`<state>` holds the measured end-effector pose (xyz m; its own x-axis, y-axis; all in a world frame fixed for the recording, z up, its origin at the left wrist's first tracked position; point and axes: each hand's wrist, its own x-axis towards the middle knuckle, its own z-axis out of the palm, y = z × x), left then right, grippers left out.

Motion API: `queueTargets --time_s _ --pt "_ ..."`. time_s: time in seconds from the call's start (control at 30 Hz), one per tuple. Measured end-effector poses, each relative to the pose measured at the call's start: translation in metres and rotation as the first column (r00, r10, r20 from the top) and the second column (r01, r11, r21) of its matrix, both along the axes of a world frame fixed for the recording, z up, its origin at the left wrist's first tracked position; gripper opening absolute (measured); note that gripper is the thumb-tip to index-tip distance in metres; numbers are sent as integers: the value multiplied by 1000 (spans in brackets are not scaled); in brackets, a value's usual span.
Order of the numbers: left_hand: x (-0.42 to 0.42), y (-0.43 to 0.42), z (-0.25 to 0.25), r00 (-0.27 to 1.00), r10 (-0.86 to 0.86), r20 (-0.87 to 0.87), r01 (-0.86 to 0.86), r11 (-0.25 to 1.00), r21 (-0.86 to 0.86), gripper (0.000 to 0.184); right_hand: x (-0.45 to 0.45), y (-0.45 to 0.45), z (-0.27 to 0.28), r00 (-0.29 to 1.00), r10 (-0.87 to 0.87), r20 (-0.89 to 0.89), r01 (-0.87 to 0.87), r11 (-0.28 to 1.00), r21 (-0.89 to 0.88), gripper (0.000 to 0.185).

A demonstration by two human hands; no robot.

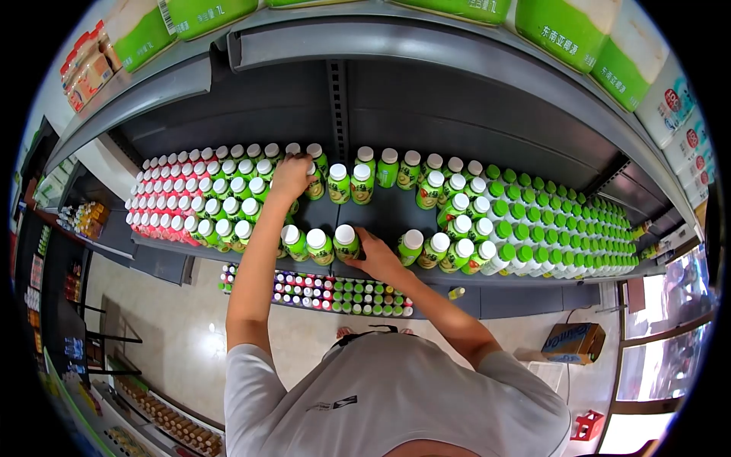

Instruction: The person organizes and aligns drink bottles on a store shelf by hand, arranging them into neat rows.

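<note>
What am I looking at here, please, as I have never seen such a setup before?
There is no machine here: a person is using two bare hands. The one picture comes from a camera worn on that person's head, looking forward and down. On the dark shelf stand pink bottles at the left, white-capped green bottles around the middle, and green-capped white bottles at the right. The left hand is at a green bottle towards the back; the right hand touches a green bottle near the front edge. How firmly either is gripped, I cannot tell.
</note>
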<state>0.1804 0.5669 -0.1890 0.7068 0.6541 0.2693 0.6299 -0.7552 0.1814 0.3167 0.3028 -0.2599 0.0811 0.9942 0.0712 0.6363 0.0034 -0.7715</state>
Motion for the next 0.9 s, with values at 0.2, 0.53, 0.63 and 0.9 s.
queueTargets --time_s 0.2,0.53,0.63,0.9 --pt "7 4 2 998 -34 60 43 987 -157 44 -3 -19 -9 999 -9 46 8 1000 11 97" --pt "1 1 2 975 -3 223 83 933 -351 46 3 -22 -18 998 17 53 -16 999 -29 100" --pt "-10 2 1 935 18 355 71 969 -238 47 6 -22 -19 999 31 -20 -32 997 -65 101" --pt "-49 -34 9 909 383 -163 -361 921 149 44 4 -40 -12 995 93 -27 -93 996 1 101"
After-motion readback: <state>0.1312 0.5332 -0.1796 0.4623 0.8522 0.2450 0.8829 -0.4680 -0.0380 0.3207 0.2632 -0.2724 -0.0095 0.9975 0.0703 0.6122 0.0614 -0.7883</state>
